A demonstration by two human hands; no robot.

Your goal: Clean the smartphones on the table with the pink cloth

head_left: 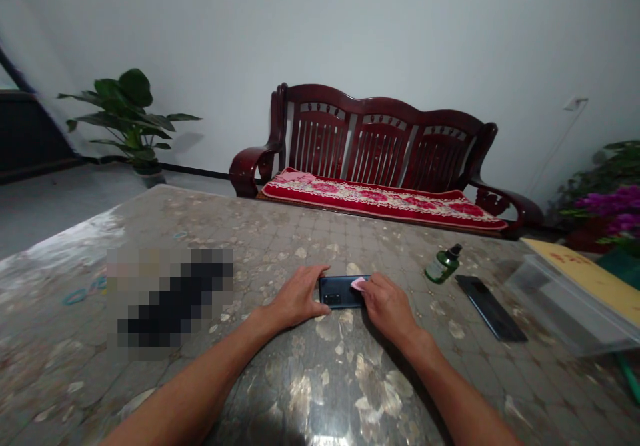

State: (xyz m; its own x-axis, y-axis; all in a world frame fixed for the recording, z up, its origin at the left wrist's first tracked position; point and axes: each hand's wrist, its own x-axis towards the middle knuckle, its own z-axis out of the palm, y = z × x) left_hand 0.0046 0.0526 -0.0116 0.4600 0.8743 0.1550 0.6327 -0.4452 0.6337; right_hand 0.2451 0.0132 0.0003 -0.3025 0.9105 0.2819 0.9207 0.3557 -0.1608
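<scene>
A dark blue phone [349, 294] lies back side up on the patterned tablecloth, its camera block toward the left end. My left hand [301, 296] grips that end, thumb on the near edge and fingers on the far edge. In my right hand [387, 301] a small pink cloth [359, 284] is pinched and pressed on the phone's back, near its right end. The right hand covers that end of the phone.
To the right stand a green pump bottle [443, 265], a second dark phone [491, 308] and a clear plastic box [570, 306] under a yellow board [590, 276]. Hair ties [75, 297] and a blurred dark patch are at left. A wooden bench [380, 143] stands behind the table.
</scene>
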